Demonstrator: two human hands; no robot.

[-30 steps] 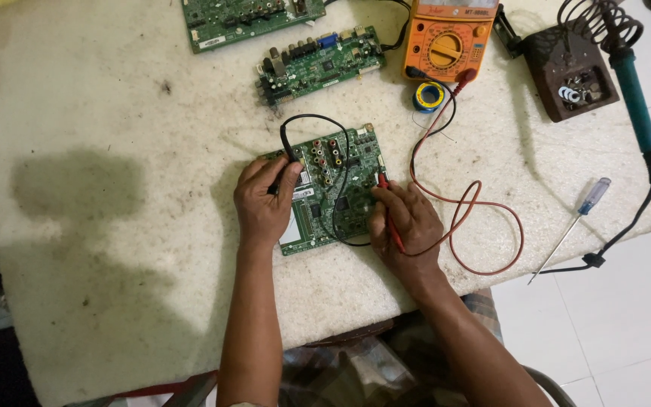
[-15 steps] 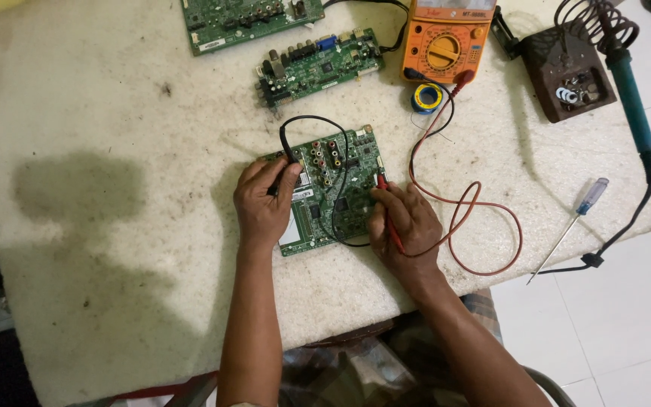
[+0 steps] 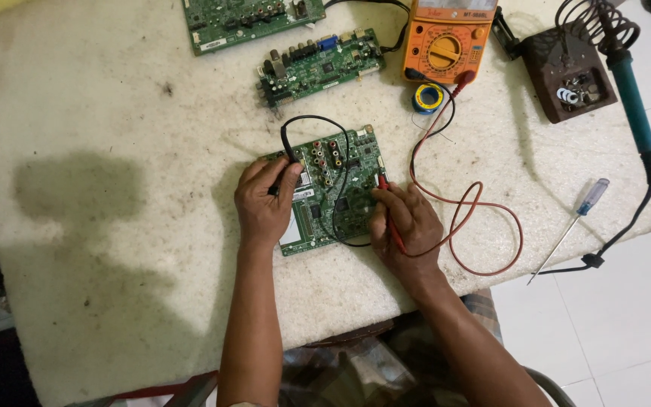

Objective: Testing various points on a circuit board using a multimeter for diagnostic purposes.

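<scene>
Pinching closed, the left hand (image 3: 264, 202) grip is holding the black probe (image 3: 286, 154) against the green circuit board's (image 3: 331, 192) left edge, while the right hand (image 3: 408, 226) grip is clasping the red probe (image 3: 387, 211), tip touching the board's right side. That board is lying mid-counter (image 3: 114, 113), with the orange multimeter (image 3: 446, 41) sitting beyond it, leads trailing across.
</scene>
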